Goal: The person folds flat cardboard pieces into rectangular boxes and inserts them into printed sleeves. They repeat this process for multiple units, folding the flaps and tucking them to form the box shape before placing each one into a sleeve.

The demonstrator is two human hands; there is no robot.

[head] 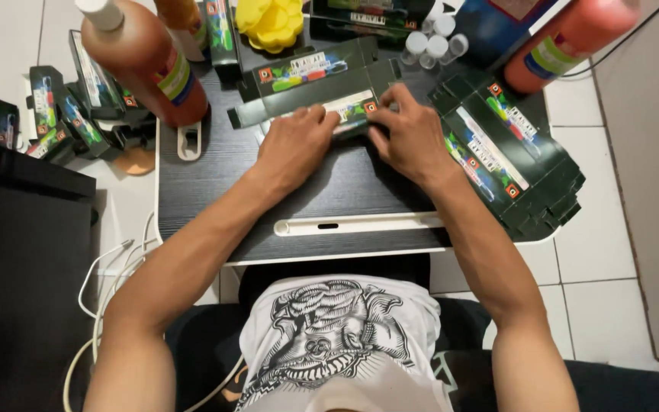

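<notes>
Dark desk (pixel 215 175), pretty cluttered. Left hand (pixel 295 145) and right hand (pixel 413 137) both press flat on a dark carton (pixel 352 108), fingers closed over it. Flat carton stack (pixel 512 164) just right of the grip.

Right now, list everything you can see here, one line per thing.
flat carton: one, dark green with a colourful label, mid-table under both hands
unfolded cartons: a couple, dark green, just behind the hands
stack of flat cartons: one pile, dark green, right edge of the table
folded boxes: several, dark green, on the floor and table's left edge
large bottles: three in view, orange-red liquid, two at far left, one at far right
small vials: several, clear with white caps, far middle
yellow plastic piece: one, far middle
table: one, black woodgrain with white trim
cables: white, floor at left
left hand: fingers pressing on the flat carton
right hand: fingers pressing on the flat carton
</notes>
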